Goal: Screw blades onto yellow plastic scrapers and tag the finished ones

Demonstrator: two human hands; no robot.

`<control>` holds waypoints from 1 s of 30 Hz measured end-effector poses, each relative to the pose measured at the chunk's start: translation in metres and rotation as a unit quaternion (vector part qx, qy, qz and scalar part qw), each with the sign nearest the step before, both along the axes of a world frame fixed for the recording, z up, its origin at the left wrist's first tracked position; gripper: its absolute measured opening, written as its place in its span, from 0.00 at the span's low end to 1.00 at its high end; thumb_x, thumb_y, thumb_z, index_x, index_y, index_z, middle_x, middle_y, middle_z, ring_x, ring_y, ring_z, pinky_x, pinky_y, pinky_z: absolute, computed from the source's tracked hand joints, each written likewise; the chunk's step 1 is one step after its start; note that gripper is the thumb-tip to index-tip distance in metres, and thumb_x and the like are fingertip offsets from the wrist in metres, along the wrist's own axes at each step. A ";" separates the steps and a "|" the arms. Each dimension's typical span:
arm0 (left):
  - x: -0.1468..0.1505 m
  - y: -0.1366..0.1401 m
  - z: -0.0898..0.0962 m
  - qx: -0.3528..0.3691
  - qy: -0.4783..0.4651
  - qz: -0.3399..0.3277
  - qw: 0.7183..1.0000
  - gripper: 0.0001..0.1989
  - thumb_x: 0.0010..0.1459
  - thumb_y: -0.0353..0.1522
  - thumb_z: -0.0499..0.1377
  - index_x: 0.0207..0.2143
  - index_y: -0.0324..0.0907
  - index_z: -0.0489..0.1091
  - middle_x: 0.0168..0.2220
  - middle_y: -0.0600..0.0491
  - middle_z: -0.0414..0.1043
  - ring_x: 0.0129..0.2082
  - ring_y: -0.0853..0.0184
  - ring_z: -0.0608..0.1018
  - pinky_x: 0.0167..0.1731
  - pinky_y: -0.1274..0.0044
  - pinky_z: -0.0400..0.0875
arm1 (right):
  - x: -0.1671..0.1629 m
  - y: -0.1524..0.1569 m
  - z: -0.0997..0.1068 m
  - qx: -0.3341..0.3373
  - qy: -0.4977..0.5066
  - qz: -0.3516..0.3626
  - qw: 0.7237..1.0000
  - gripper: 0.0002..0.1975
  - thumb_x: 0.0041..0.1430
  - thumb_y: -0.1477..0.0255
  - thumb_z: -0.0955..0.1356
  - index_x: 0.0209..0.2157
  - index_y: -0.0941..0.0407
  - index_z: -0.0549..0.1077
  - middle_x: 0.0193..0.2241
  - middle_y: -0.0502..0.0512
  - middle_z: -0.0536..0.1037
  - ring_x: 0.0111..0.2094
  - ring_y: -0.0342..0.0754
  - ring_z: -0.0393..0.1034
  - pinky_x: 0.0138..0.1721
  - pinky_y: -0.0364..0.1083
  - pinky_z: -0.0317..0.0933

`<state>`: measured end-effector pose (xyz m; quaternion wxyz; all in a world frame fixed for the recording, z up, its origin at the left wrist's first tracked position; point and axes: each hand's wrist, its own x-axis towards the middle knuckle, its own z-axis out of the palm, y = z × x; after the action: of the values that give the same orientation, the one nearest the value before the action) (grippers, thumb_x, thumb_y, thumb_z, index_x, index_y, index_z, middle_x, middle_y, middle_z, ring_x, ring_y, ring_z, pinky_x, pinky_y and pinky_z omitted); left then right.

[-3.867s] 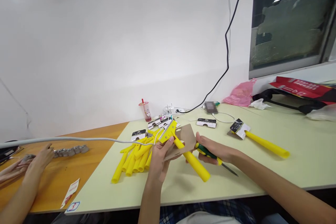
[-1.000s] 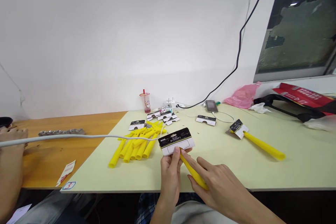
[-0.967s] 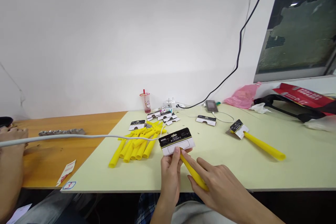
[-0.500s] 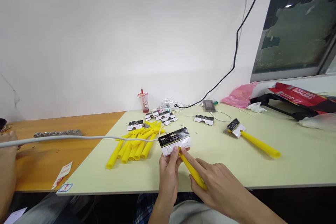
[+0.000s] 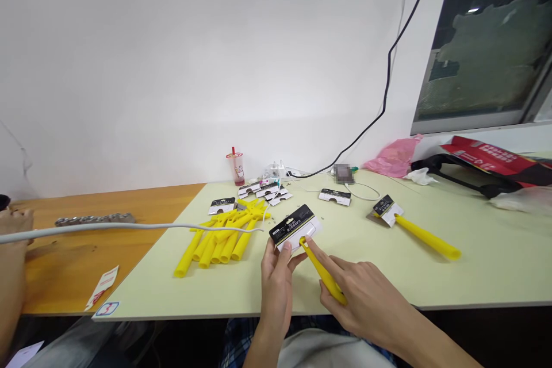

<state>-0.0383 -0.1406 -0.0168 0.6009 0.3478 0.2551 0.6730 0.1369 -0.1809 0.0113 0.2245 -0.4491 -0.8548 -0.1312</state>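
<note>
My left hand pinches the lower edge of a black-and-white cardboard card. My right hand is wrapped round the yellow handle of a scraper, its index finger reaching up to the card. The handle's upper end lies at the card's lower part; the blade is hidden. To the left, several yellow scraper handles lie in a pile. A scraper with a card fitted over its head rests on the table to the right.
Several loose cards lie at the back beside a cup with a straw. One card sits apart. A white cable crosses in front at left. Another person's arm is at the far left. A pink bag lies at back right.
The card and handle have shifted slightly right in my hands, and the card has tilted more, its right side higher. Both hands keep their hold.
</note>
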 end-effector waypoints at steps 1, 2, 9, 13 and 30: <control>0.000 0.000 0.000 0.001 -0.001 0.001 1.000 0.25 0.63 0.44 0.74 0.59 0.46 0.80 0.60 0.44 0.81 0.60 0.53 0.82 0.60 0.61 0.79 | 0.000 0.000 0.000 -0.002 0.000 -0.001 1.000 0.47 0.69 0.76 0.62 0.82 0.54 0.35 0.36 0.50 0.86 0.25 0.52 0.81 0.27 0.50 0.50; 0.000 0.000 0.000 0.001 -0.002 0.002 1.000 0.25 0.63 0.44 0.74 0.58 0.46 0.80 0.60 0.44 0.81 0.60 0.53 0.81 0.61 0.61 0.79 | -0.001 0.001 -0.001 -0.003 0.000 -0.001 1.000 0.47 0.69 0.76 0.62 0.82 0.54 0.35 0.36 0.50 0.86 0.25 0.52 0.81 0.27 0.50 0.50; -0.001 0.002 0.001 -0.008 -0.001 0.018 1.000 0.26 0.60 0.45 0.76 0.58 0.46 0.81 0.61 0.43 0.81 0.62 0.51 0.81 0.61 0.61 0.78 | 0.006 0.003 0.000 -0.023 0.010 -0.007 1.000 0.45 0.68 0.75 0.63 0.82 0.56 0.44 0.37 0.53 0.87 0.28 0.53 0.82 0.28 0.48 0.55; -0.005 0.005 0.000 -0.012 0.000 0.028 1.000 0.31 0.60 0.46 0.76 0.63 0.48 0.78 0.70 0.41 0.74 0.69 0.48 0.77 0.64 0.61 0.75 | 0.035 0.020 0.014 -0.051 0.004 -0.085 0.995 0.37 0.71 0.68 0.64 0.79 0.59 0.60 0.34 0.57 0.86 0.31 0.57 0.81 0.33 0.48 0.59; -0.007 0.001 0.005 0.000 0.062 -0.001 0.998 0.24 0.61 0.48 0.74 0.54 0.45 0.83 0.66 0.39 0.78 0.70 0.45 0.75 0.65 0.59 0.73 | 0.148 0.092 0.019 -0.240 -0.018 -0.315 0.918 0.36 0.74 0.63 0.62 0.79 0.59 0.62 0.52 0.75 0.82 0.52 0.69 0.81 0.48 0.55 0.64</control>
<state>-0.0449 -0.1396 -0.0121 0.5846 0.3894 0.2913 0.6495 0.2853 -0.0888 0.0308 0.0419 -0.7335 -0.6783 0.0061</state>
